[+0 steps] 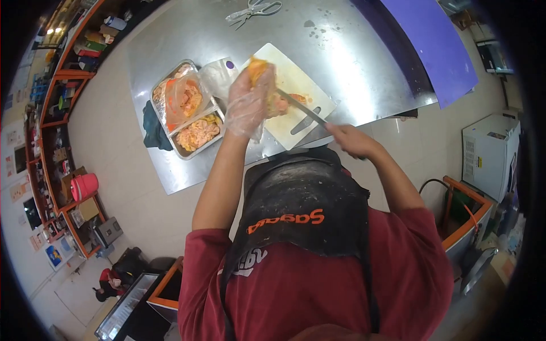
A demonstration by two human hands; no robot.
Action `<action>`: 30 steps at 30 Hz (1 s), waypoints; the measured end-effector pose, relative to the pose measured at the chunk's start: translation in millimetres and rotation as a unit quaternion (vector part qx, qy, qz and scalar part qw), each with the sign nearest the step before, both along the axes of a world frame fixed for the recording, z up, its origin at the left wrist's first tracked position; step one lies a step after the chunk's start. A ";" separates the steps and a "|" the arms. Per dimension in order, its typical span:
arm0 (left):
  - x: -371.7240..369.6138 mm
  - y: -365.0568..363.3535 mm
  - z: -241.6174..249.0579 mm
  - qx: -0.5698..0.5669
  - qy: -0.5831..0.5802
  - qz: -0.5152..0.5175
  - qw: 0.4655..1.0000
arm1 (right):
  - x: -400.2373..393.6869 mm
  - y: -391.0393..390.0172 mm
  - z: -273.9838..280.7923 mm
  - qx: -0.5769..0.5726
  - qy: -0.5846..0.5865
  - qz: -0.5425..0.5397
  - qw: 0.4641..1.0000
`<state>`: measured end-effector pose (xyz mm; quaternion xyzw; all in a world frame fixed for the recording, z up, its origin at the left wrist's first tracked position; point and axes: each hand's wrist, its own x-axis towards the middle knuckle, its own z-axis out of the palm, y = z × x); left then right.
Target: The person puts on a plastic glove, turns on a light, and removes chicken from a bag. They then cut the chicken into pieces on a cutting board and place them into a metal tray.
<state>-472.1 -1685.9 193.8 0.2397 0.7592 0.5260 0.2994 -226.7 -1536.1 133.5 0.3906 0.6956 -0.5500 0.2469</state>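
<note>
Two grips busy: gloved left hand over cutting board, grasping meat; right hand beside board, clenched on knife. Likely mid-cut; next stroke needs meat steady.

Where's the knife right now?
Head view, just right of centre: the knife is in the right hand, its blade slanting over the cutting board toward the gloved left hand.

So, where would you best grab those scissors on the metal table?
I'd take the scissors by their looped handles, bringing a hand in from the right: they lie with the loops that way, while the blades point left.
</note>
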 end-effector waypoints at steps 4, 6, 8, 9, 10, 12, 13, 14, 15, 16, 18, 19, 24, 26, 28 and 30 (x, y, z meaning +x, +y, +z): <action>-31.3 36.3 -63.4 -0.130 0.189 -0.150 0.962 | 86.6 23.6 13.1 -0.050 -0.057 -0.097 0.992; -29.2 43.9 -68.5 -0.203 0.148 -0.082 0.964 | 109.4 26.8 9.5 -0.043 -0.076 -0.114 0.990; -27.5 44.6 -95.9 -0.239 0.268 -0.092 0.929 | 119.6 21.6 1.6 -0.025 -0.074 -0.114 0.990; -25.9 42.9 -117.1 -0.255 0.326 -0.095 0.905 | 121.0 17.2 -3.8 -0.010 -0.061 -0.104 0.993; -24.8 40.8 -137.7 -0.270 0.383 -0.098 0.878 | 121.7 13.2 -7.3 0.006 -0.049 -0.094 0.994; -21.6 43.0 -149.5 -0.283 0.463 -0.113 0.832 | 122.5 4.2 -7.5 0.021 -0.027 -0.096 0.995; -20.2 45.2 -155.1 -0.282 0.486 -0.126 0.817 | 124.0 1.3 -7.4 0.030 -0.014 -0.097 0.995; -8.3 46.6 -150.9 -0.267 0.478 -0.152 0.823 | 128.0 -0.6 -6.9 0.018 -0.017 -0.113 0.993; 7.7 45.9 -145.7 -0.252 0.468 -0.177 0.829 | 132.5 -2.3 -6.4 0.005 -0.021 -0.127 0.992; 23.2 44.6 -140.3 -0.237 0.458 -0.200 0.833 | 135.6 -2.3 -7.0 -0.006 -0.024 -0.140 0.990; 41.8 40.2 -134.7 -0.210 0.434 -0.246 0.841 | 144.8 -0.3 -11.3 -0.024 -0.025 -0.153 0.988; 36.7 46.0 -143.2 -0.174 0.447 -0.222 0.849 | 147.0 1.3 -13.0 -0.031 -0.025 -0.161 0.986; 24.1 71.9 -102.3 -0.324 0.433 -0.308 0.783 | 142.1 9.4 -14.4 -0.018 -0.012 -0.166 0.986; 20.4 71.1 -129.8 -0.300 0.419 -0.328 0.792 | 138.4 9.1 -10.2 -0.013 -0.015 -0.157 0.987; 15.6 71.0 -179.0 -0.269 0.402 -0.353 0.801 | 133.2 8.9 -3.2 -0.002 -0.017 -0.146 0.989; 19.0 62.8 -141.8 -0.204 0.405 -0.339 0.824 | 136.4 4.8 -0.1 0.024 -0.001 -0.144 0.989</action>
